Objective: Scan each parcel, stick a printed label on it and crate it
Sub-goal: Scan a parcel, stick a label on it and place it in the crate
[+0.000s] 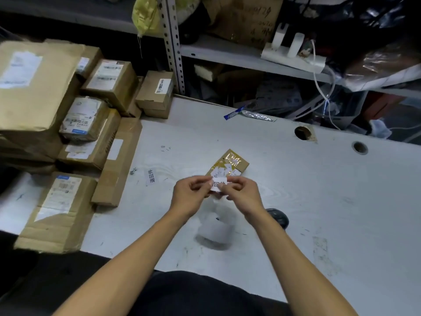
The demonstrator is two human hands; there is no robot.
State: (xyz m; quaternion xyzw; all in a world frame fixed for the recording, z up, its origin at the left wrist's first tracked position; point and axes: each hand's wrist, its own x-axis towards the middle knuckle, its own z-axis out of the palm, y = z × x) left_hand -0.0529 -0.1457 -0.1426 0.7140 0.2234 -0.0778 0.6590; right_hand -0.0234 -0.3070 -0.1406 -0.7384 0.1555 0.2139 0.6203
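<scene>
Item 1, nearest: person's dark lap and two bare forearms reaching forward over the desk (296, 201), a white worn top.

Item 2: blurred pale object, possibly a label roll or its backing strip, hanging below the hands; too smeared to identify. Dark round object (279, 216) on the desk just right of the right forearm; could be a scanner or a mouse, cannot tell.

Item 3: left hand (190, 195) and right hand (241, 192), close together above the desk. Grip: both narrow, fingertips pinching one small white printed label (219, 184) between them, apparently peeling or readying it.

Item 4: small parcel (230, 164), brown card with yellow tape, lying on the desk directly beyond the hands, partly hidden by them. It carries pale patches, but the printed label is not yet on it.

Item 5: a second loose label (150, 176) stuck flat on the desk, left of the hands.

Item 6, far left: stack of cardboard parcels (68, 122), most bearing shipping labels.

Item 7, farthest: metal shelving (239, 55) with clutter.

Status, as judged: mid-labelling of one parcel. Sticking and crating remain; no crate in view. Whether the stacked parcels are finished cannot be told.
</scene>
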